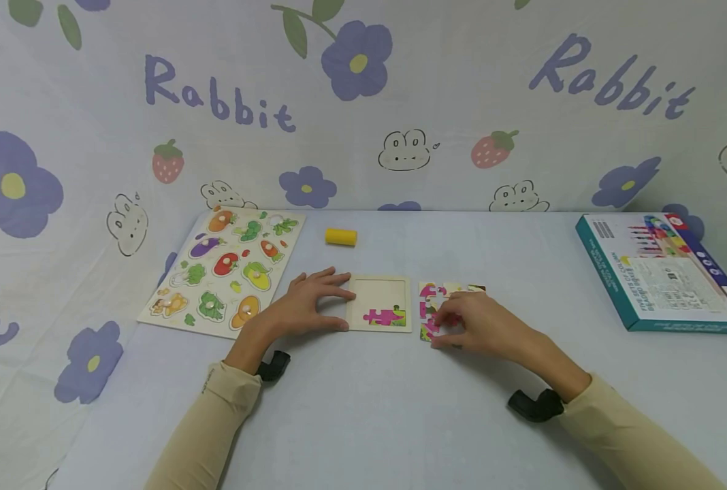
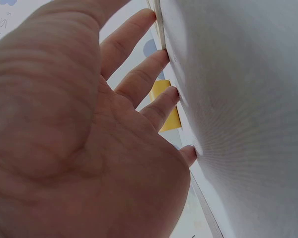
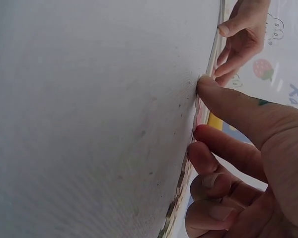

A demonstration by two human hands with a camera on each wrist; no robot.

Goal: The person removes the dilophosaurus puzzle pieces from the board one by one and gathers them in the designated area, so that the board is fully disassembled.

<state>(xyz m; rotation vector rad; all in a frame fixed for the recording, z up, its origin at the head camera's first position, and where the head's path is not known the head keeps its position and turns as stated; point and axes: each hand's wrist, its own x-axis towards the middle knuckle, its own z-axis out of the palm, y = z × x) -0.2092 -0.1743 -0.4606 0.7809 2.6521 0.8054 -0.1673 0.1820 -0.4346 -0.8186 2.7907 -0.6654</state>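
A square wooden puzzle tray [image 1: 369, 289] lies flat, with a few joined pink and green jigsaw pieces [image 1: 388, 317] in its lower right part. My left hand [image 1: 305, 299] rests at the tray's left edge, fingers spread and fairly straight, fingertips touching it; the left wrist view shows its palm [image 2: 89, 144]. Loose jigsaw pieces [image 1: 427, 291] lie just right of the tray, partly covered by my right hand [image 1: 482, 323]. Its thumb and index finger pinch a jigsaw piece at the near left of that group, mostly hidden. The other fingers curl in, as the right wrist view shows.
A board of vegetable pictures [image 1: 235, 275] lies to the left, close to my left hand. Behind the tray is a yellow cylinder [image 1: 341, 237]. A teal and white box [image 1: 664, 272] occupies the far right. A patterned cloth [image 1: 443, 88] hangs behind the white table [image 1: 363, 415].
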